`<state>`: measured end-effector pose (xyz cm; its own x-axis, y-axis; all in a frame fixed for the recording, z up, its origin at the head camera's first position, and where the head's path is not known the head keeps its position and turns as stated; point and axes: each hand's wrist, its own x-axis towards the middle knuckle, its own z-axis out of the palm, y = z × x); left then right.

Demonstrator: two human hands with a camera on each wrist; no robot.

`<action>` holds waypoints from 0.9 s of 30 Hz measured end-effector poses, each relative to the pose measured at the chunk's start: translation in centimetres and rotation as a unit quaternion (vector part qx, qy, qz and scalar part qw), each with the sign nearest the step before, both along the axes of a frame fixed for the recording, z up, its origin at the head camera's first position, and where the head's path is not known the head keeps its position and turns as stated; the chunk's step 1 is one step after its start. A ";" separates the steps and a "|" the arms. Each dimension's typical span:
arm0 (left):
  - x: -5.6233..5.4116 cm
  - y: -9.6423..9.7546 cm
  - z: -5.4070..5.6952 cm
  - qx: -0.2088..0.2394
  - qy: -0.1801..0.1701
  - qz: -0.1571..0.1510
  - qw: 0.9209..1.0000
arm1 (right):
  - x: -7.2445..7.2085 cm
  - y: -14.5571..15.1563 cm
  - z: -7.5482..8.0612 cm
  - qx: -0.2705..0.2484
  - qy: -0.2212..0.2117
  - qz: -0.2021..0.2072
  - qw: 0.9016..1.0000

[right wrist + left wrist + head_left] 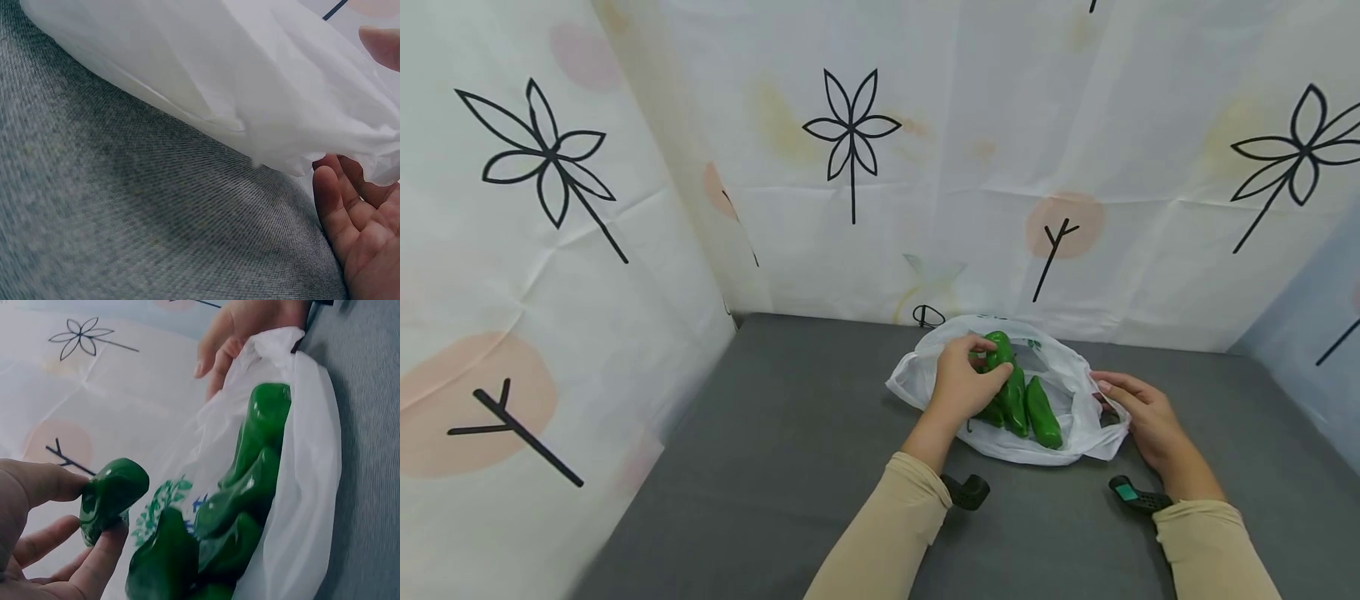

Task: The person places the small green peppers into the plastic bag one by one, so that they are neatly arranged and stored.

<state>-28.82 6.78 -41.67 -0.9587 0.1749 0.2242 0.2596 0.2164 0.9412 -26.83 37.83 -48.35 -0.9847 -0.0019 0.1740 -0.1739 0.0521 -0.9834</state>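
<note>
In the left wrist view, my left hand [56,544] pinches a shiny green pepper [115,494] between thumb and fingertips. In the head view the same hand [966,375] is over the left part of a white plastic bag [1075,425]. Several more green peppers [1042,412] lie in the bag's wide mouth, partly hidden by that hand. My right hand [1150,421] holds the bag's right end, its fingers hooked through the handle loop and partly covered by plastic. Seen from the right wrist, its fingers [337,209] curl under the bag's edge while the thumb stands apart.
The bag rests on a dark grey table [775,450] near its back edge. White cloth [760,167] printed with black leaf drawings stands behind and to both sides. Dark bands [970,492] are worn on both wrists, below beige sleeves.
</note>
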 end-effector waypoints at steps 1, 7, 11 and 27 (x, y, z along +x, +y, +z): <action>0.1 0.3 0.1 -0.001 -0.002 -0.003 1.000 | 0.0 0.0 0.0 0.001 -0.001 -0.001 1.000; 0.9 2.4 0.1 -0.023 -0.009 -0.016 1.000 | -0.1 0.1 -0.1 0.000 -0.003 0.001 1.000; 1.0 3.6 -0.1 -0.062 -0.002 -0.014 0.998 | -0.1 0.0 -0.1 0.002 0.004 0.000 1.000; 1.2 5.1 -1.0 -0.191 0.018 -0.020 0.981 | 0.1 -0.2 0.0 0.002 0.009 -0.008 1.000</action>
<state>-27.58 11.91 -42.66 -0.9423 0.2894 0.1682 0.3060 0.5411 0.7833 -26.74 37.68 -48.31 -0.9813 0.0121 0.1923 -0.1913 0.0593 -0.9797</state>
